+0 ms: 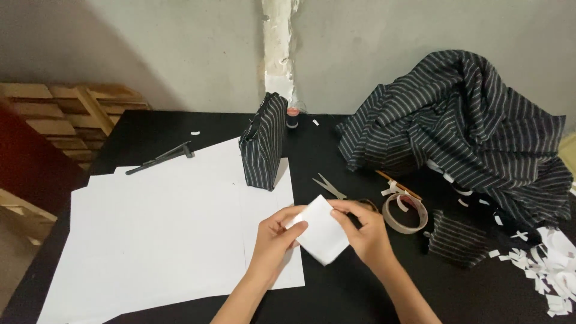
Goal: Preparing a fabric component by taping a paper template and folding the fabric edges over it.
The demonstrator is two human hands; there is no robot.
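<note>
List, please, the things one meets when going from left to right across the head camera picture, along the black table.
Wooden slats → black tool → white paper sheets → striped fabric bag → left hand → small white paper piece → right hand → tape roll → striped cloth heap → white paper scraps.

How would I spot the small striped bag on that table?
Find the big white paper sheets covering the black table. At their far edge, the small bag stands upright. Unlike the crumpled striped cloth heaped to the right, it is a neat box shape with handles.
</note>
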